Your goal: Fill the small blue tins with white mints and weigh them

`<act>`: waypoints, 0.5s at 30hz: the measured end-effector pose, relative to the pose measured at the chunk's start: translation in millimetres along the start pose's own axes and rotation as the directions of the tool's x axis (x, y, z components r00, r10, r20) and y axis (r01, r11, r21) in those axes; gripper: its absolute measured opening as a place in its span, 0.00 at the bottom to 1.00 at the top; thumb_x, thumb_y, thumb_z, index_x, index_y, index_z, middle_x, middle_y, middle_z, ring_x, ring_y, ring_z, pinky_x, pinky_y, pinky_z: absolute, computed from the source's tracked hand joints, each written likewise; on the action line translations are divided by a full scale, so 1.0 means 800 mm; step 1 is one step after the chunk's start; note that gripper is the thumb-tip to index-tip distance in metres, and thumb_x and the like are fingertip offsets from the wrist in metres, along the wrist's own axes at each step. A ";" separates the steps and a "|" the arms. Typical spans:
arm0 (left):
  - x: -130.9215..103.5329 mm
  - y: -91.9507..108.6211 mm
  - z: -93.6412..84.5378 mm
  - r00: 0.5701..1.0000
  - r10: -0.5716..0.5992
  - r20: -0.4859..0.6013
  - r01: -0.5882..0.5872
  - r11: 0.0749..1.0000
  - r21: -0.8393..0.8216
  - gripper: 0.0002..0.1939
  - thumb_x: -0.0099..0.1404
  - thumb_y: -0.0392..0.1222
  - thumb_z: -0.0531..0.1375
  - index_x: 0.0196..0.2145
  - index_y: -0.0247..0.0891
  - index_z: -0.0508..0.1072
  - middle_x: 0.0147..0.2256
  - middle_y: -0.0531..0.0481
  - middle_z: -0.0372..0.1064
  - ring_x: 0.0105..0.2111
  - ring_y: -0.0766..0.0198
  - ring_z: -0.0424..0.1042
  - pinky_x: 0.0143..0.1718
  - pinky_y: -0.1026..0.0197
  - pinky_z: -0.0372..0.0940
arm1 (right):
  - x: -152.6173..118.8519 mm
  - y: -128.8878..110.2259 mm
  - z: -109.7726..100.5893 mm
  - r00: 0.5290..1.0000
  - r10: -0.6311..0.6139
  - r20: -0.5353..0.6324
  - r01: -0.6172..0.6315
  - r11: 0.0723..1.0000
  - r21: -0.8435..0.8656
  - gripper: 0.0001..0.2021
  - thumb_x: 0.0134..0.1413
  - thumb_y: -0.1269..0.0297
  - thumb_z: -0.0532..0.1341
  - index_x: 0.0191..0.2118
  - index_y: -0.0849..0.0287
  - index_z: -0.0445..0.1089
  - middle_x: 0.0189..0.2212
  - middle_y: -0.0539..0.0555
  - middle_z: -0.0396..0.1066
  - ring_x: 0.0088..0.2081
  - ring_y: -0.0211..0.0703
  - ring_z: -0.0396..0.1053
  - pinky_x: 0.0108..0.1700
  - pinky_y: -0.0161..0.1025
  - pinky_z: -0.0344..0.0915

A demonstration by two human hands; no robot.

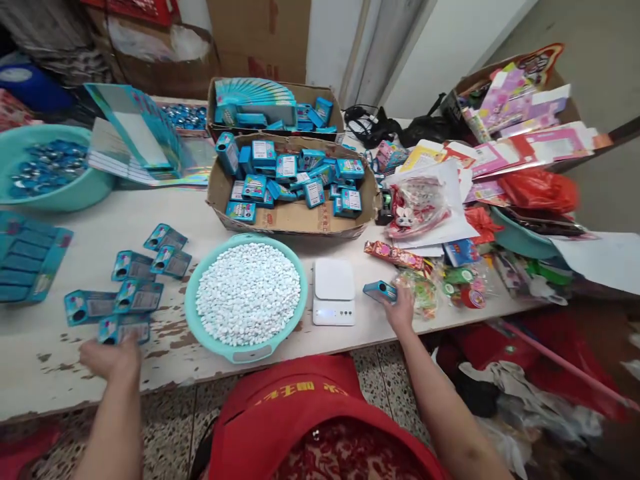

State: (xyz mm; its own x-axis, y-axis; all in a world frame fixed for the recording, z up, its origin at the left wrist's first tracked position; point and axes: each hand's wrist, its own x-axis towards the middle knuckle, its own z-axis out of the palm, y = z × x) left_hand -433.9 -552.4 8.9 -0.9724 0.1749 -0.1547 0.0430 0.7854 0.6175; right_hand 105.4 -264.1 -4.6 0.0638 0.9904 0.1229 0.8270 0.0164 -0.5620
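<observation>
At the left of the table, my left hand (114, 357) closes around the near side of a small blue box (126, 329), the nearest of several lying there. Its fingertips are partly hidden and a little blurred. Just behind are more small blue boxes (139, 295) with dark round openings facing left. On the other side, my right hand (401, 308) grips another small blue box (379, 291), just right of a white digital scale (334, 287) with a bare plate. Between the hands stands a turquoise basin (240, 352) full of small white candies (249, 293).
Behind the basin, an open cardboard box (300, 223) holds several blue boxes. Another carton (330, 100) stands behind it. At the far left is a turquoise bowl (95, 190) of shiny blue pieces. Packets and flat packaging (515, 160) crowd the right side.
</observation>
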 end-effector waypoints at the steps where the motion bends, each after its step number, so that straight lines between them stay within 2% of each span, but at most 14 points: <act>1: 0.001 0.000 0.004 0.985 -0.124 -0.119 0.129 0.991 0.040 0.33 0.47 0.46 0.62 0.49 0.37 0.56 0.57 0.30 0.54 0.60 0.29 0.48 0.56 0.28 0.45 | 0.006 -0.002 0.003 1.000 0.020 0.021 -0.021 0.999 0.033 0.28 0.37 0.40 0.62 0.38 0.60 0.68 0.36 0.60 0.69 0.41 0.56 0.65 0.45 0.54 0.61; 2: -0.001 0.004 0.005 0.959 -0.197 -0.201 0.214 0.975 0.065 0.35 0.44 0.44 0.64 0.49 0.35 0.58 0.56 0.28 0.55 0.58 0.31 0.52 0.56 0.33 0.51 | 0.010 -0.005 0.005 0.999 0.034 0.029 -0.035 0.998 0.061 0.28 0.35 0.39 0.62 0.35 0.60 0.68 0.32 0.58 0.68 0.38 0.54 0.65 0.42 0.53 0.62; 3: -0.005 0.009 0.007 0.942 -0.199 -0.271 0.229 0.970 0.085 0.36 0.43 0.43 0.66 0.49 0.34 0.59 0.56 0.28 0.56 0.58 0.33 0.54 0.56 0.36 0.53 | 0.013 -0.010 0.004 0.999 0.041 0.024 -0.043 0.996 0.080 0.28 0.34 0.38 0.61 0.33 0.59 0.67 0.30 0.56 0.67 0.35 0.53 0.65 0.41 0.53 0.63; 4: -0.013 0.017 0.008 0.945 -0.136 -0.298 0.173 0.980 0.102 0.36 0.44 0.43 0.66 0.50 0.33 0.59 0.56 0.27 0.56 0.57 0.33 0.55 0.56 0.36 0.53 | 0.013 -0.017 0.001 0.999 0.047 0.001 -0.047 0.994 0.097 0.28 0.33 0.38 0.62 0.33 0.59 0.68 0.30 0.55 0.67 0.34 0.52 0.64 0.40 0.53 0.63; 6: -0.035 0.038 0.018 0.935 0.128 -0.330 -0.098 0.990 0.106 0.31 0.50 0.46 0.63 0.50 0.34 0.61 0.54 0.30 0.59 0.57 0.36 0.56 0.56 0.37 0.51 | 0.007 -0.041 -0.010 0.997 0.049 -0.058 -0.040 0.989 0.143 0.30 0.31 0.39 0.64 0.35 0.60 0.68 0.31 0.55 0.67 0.34 0.50 0.65 0.41 0.52 0.63; 7: -0.048 0.051 0.029 0.908 0.288 -0.303 -0.274 0.958 0.089 0.28 0.53 0.48 0.61 0.50 0.34 0.62 0.53 0.32 0.61 0.56 0.39 0.57 0.56 0.38 0.51 | 0.001 -0.058 -0.015 0.996 0.033 -0.078 -0.018 0.983 0.182 0.29 0.31 0.41 0.66 0.36 0.60 0.69 0.32 0.54 0.67 0.34 0.49 0.65 0.41 0.51 0.63; 8: -0.062 0.065 0.042 0.866 0.447 -0.225 -0.450 0.892 0.042 0.25 0.57 0.49 0.58 0.49 0.35 0.63 0.51 0.34 0.63 0.55 0.42 0.59 0.56 0.40 0.53 | -0.006 -0.078 -0.020 0.997 0.004 -0.072 0.013 0.973 0.230 0.29 0.29 0.43 0.68 0.37 0.60 0.69 0.32 0.53 0.68 0.34 0.47 0.65 0.41 0.49 0.64; 9: -0.075 0.080 0.059 0.804 0.584 -0.110 -0.589 0.808 -0.023 0.23 0.59 0.50 0.56 0.48 0.36 0.65 0.49 0.35 0.65 0.54 0.44 0.61 0.56 0.42 0.54 | -0.015 -0.100 -0.023 0.999 -0.036 -0.026 0.042 0.960 0.279 0.29 0.29 0.45 0.69 0.38 0.60 0.70 0.31 0.53 0.68 0.33 0.46 0.66 0.40 0.47 0.64; 10: -0.086 0.095 0.078 0.733 0.680 0.015 -0.677 0.731 -0.080 0.22 0.60 0.51 0.56 0.48 0.36 0.66 0.49 0.36 0.65 0.53 0.46 0.61 0.56 0.44 0.54 | -0.023 -0.123 -0.025 0.997 -0.063 0.039 0.047 0.944 0.327 0.28 0.29 0.46 0.69 0.37 0.59 0.70 0.30 0.52 0.69 0.32 0.45 0.66 0.39 0.45 0.65; 11: -0.096 0.109 0.096 0.681 0.725 0.101 -0.717 0.688 -0.110 0.22 0.60 0.52 0.55 0.49 0.36 0.66 0.50 0.36 0.65 0.54 0.47 0.61 0.56 0.45 0.53 | -0.031 -0.145 -0.024 0.992 -0.076 0.101 0.033 0.928 0.372 0.27 0.30 0.46 0.70 0.36 0.59 0.70 0.29 0.51 0.69 0.31 0.44 0.66 0.37 0.44 0.65; 13: -0.107 0.132 0.128 0.680 0.716 0.159 -0.714 0.696 -0.078 0.23 0.61 0.53 0.54 0.49 0.36 0.68 0.51 0.35 0.64 0.55 0.45 0.60 0.56 0.45 0.52 | -0.044 -0.183 -0.018 0.979 -0.076 0.190 -0.019 0.890 0.455 0.24 0.31 0.48 0.70 0.35 0.58 0.70 0.28 0.50 0.69 0.30 0.43 0.66 0.36 0.42 0.66; 15: -0.111 0.148 0.147 0.718 0.675 0.170 -0.683 0.730 -0.015 0.23 0.62 0.54 0.54 0.47 0.36 0.70 0.50 0.34 0.64 0.54 0.44 0.60 0.55 0.45 0.53 | -0.053 -0.208 -0.008 0.960 -0.063 0.271 -0.097 0.837 0.539 0.23 0.31 0.50 0.71 0.34 0.58 0.70 0.27 0.49 0.69 0.29 0.42 0.66 0.34 0.40 0.66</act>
State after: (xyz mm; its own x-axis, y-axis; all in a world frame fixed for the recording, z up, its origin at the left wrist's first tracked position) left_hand -315.5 -404.8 5.1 -0.6301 0.7567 0.1746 0.6920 0.4451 0.5683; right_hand -31.4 -309.6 89.3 -0.1426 0.9874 -0.0681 0.3853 -0.0080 -0.9228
